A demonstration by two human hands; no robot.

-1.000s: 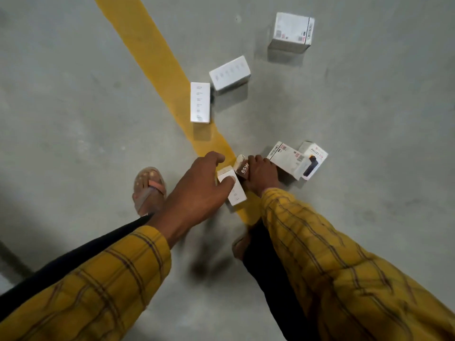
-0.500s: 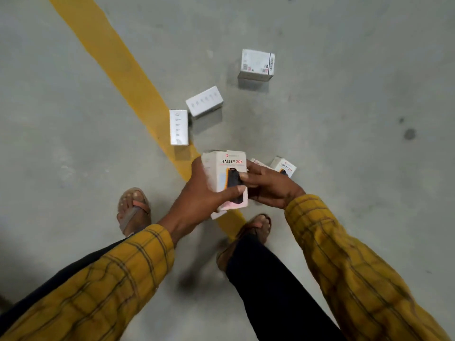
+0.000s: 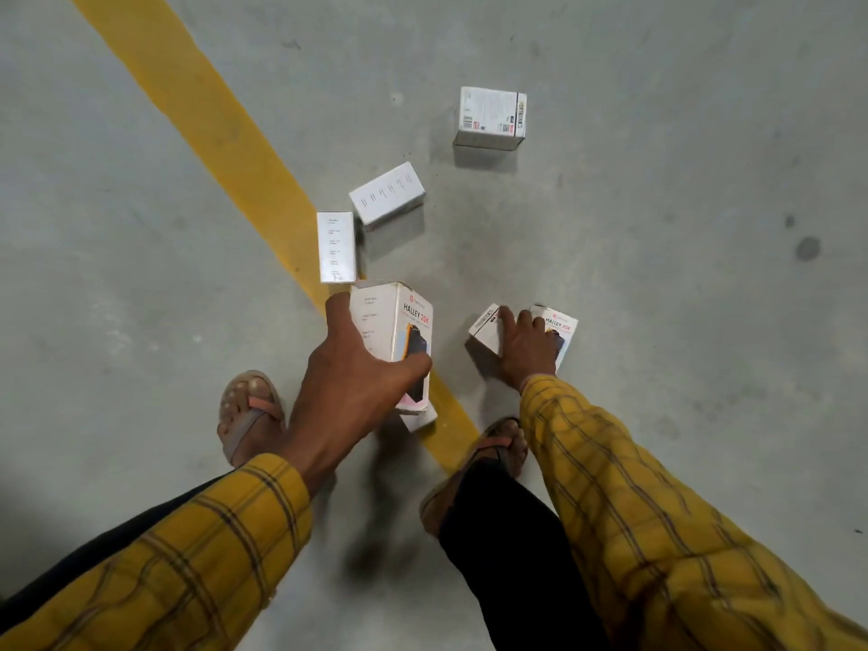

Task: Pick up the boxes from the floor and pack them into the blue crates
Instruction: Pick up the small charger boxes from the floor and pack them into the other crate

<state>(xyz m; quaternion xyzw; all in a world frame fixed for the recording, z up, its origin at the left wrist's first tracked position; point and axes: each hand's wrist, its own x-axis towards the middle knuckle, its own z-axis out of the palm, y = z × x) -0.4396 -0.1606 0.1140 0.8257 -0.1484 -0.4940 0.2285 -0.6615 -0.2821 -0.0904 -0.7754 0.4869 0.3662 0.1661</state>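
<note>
Right hand (image 3: 526, 345) dropped onto floor boxes (image 3: 488, 328), left hand (image 3: 361, 382) grip pinching Halley box (image 3: 399, 321).

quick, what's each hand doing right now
Left hand: grips the Halley 20K box.
Right hand: fingers down on the two floor boxes; grip cannot be told.

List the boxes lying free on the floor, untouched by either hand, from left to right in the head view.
Narrow white box on the yellow line → angled white box → white box with barcodes.
</note>
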